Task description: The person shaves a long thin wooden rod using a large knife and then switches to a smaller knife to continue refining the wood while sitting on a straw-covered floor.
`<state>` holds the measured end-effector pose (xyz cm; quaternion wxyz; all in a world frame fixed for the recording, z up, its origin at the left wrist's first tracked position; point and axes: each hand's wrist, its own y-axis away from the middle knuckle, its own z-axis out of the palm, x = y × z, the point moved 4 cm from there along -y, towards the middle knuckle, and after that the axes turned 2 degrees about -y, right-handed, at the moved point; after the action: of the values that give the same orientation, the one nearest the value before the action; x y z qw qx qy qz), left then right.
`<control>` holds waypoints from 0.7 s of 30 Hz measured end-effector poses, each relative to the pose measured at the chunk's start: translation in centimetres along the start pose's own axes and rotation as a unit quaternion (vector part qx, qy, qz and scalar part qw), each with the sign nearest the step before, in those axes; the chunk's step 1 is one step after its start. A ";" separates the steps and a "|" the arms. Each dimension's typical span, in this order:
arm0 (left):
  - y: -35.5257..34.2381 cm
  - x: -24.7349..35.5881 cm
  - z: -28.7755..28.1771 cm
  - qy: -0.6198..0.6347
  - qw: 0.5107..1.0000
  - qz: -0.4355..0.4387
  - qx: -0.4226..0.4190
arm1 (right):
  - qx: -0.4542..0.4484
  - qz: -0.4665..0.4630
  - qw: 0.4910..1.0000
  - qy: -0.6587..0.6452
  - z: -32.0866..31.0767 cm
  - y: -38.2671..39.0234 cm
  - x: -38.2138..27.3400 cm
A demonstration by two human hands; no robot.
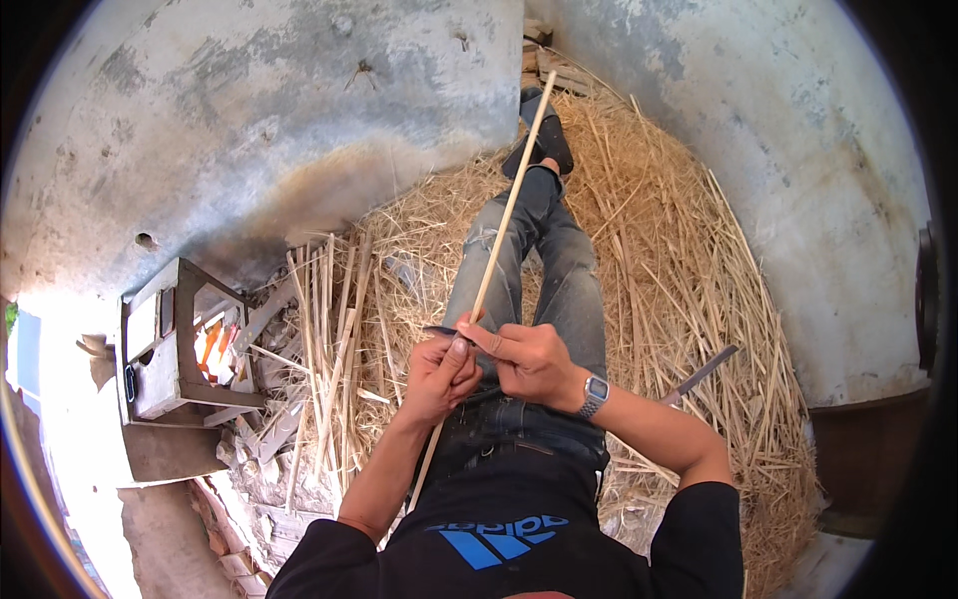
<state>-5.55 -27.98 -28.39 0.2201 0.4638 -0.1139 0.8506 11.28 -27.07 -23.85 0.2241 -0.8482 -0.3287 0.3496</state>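
A long, thin pale wooden strip (504,225) runs from near my feet, between my two hands, and down past my left forearm. My left hand (442,379) is closed around it, thumb up, just above my lap. Beside it my right hand (529,361) is closed too, its index finger stretched against the strip. The dark tip of a knife blade (439,330) pokes out left of the fingers and seems to lead into my right hand; its handle is hidden.
Straw and loose strips (649,250) surround my stretched-out legs (564,290). A dark flat blade-like tool (704,371) lies beyond my right forearm. More strips (324,339) lie at left, next to a weathered wooden stool-like frame (175,339). Stained walls (299,90) stand behind.
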 end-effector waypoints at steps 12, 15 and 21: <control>0.0 1.2 1.0 0.123 0.989 -0.081 0.000 | 0.031 0.000 0.999 -0.038 -0.9 -1.5 1.1; 0.5 0.7 1.0 0.114 0.989 -0.095 0.008 | 0.036 -0.002 0.999 0.019 -2.6 -3.4 3.5; -1.0 1.4 1.3 0.103 0.991 -0.083 0.015 | 0.054 -0.022 0.998 -0.007 0.7 -1.7 1.0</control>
<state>-4.80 -27.26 -26.47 0.2937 0.3851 -0.0387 0.8740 10.58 -25.09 -23.66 0.2750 -0.8250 -0.3293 0.3679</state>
